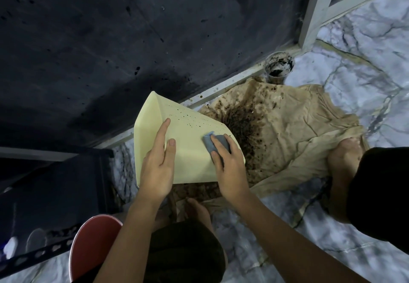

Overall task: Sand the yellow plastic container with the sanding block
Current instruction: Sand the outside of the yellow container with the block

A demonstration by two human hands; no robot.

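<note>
While the left hand [157, 163] lies flat with straight fingers on the pale yellow plastic container [188, 141], which is tipped on its side over the stained tan cloth [287, 132] and peppered with small dark specks, the right hand [228, 167] curls over the grey sanding block [215, 144] and presses it on the container's upper face. A paint-smeared cup [279, 66] stands beyond the cloth by the dark wall [110, 39]; a red stool [93, 245] sits near-left. Bare feet rest on the cloth's near edges, with marble floor [365, 72] open to the right.
</note>
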